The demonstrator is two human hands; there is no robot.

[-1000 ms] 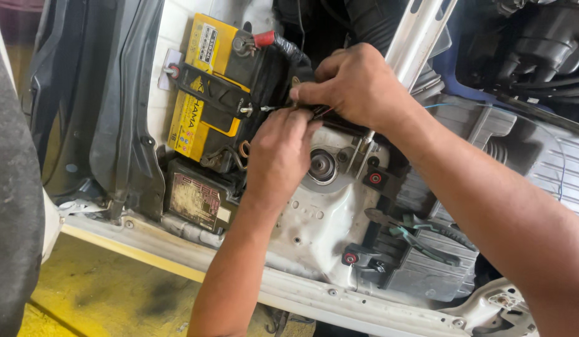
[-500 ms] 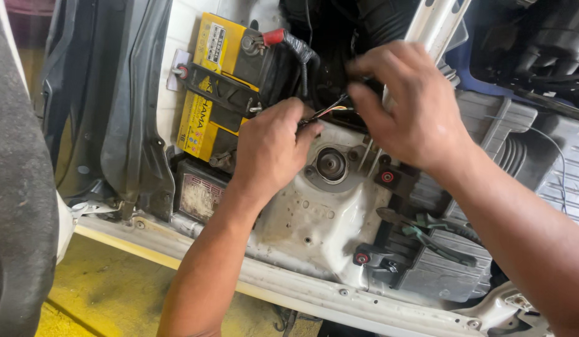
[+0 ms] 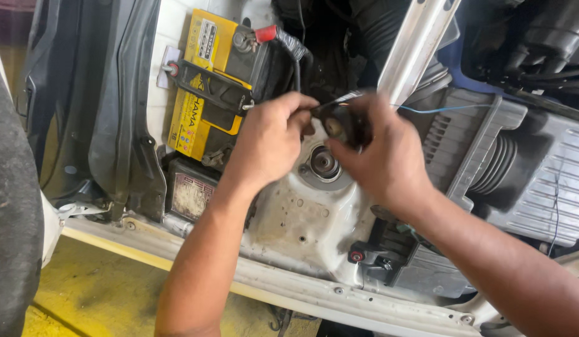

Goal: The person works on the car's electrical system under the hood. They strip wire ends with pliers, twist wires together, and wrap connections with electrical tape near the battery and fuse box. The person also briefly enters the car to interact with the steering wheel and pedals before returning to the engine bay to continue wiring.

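engine bay: open, seen from above; white painted sheet metal, dusty and scuffed, with small round holes
fender edge (image 3: 289, 287): long white painted rail running across the lower frame, bolts along it
air box (image 3: 526, 181): big grey plastic housing at right, ribbed lid, corrugated black hose section on its side
battery (image 3: 205, 93): yellow boxy case, black top, held by a black metal clamp bar; red terminal cap (image 3: 266, 32) at its upper corner
prop rod (image 3: 417, 47): flat silver metal bar, slanting up to the right
strut mount (image 3: 325, 163): round metal cup with a dark centre nut, set in the white tower, directly under the hands
left hand (image 3: 270, 140): fist-like, fingers curled narrow, pinching the left edge of the black part
right hand (image 3: 386, 156): fingers wrapped over the black part from the right, thumb beneath; tight hold
black part (image 3: 338, 123): small, rounded, dark plastic or rubber with a pale round face; held between both hands just above the strut mount; motion-blurred, exact shape unclear
blue wire (image 3: 445, 109): thin, runs from near the right hand across the air box
floor (image 3: 96, 293): yellow-painted, worn, stained
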